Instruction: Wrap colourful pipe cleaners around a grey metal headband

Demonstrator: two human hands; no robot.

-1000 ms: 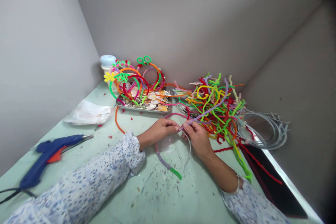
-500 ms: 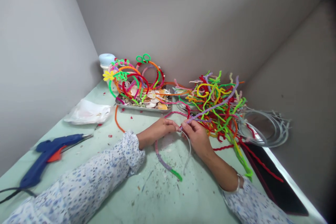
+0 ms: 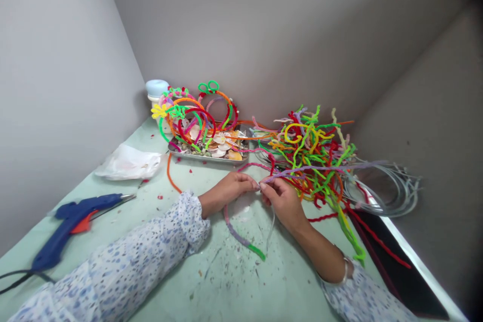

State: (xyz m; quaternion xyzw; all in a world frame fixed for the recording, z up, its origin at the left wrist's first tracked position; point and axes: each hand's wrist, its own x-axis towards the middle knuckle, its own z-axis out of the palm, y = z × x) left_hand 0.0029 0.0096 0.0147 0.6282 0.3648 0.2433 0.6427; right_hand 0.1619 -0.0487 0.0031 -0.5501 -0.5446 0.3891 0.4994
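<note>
At the far left of the frame a blue glue gun (image 3: 71,221) lies on the pale green surface (image 3: 211,282), with a crumpled white bag (image 3: 126,162) above it. Further right, a metal tray (image 3: 207,153) of shells carries finished hoops wrapped in bright fuzzy wire.

In the middle of the frame the left hand (image 3: 226,192) is closed in a pinch on a thin clear headband (image 3: 272,219), right where a lilac pipe cleaner (image 3: 324,168) meets it. The right hand (image 3: 283,201) is closed too, gripping the same pipe cleaner just beside the left fingertips.

The headband arcs down toward the lower middle of the frame; its left leg is already wrapped in lilac with a green tip (image 3: 257,252), while its right leg is bare. The free length of the pipe cleaner runs off to the right across a tangled pile of pipe cleaners (image 3: 309,156), ending near a stack of bare headbands (image 3: 392,188).

The likely snag: that trailing end may catch in the pile and drag strands along, or the wrap may loosen if either pinch slackens.
</note>
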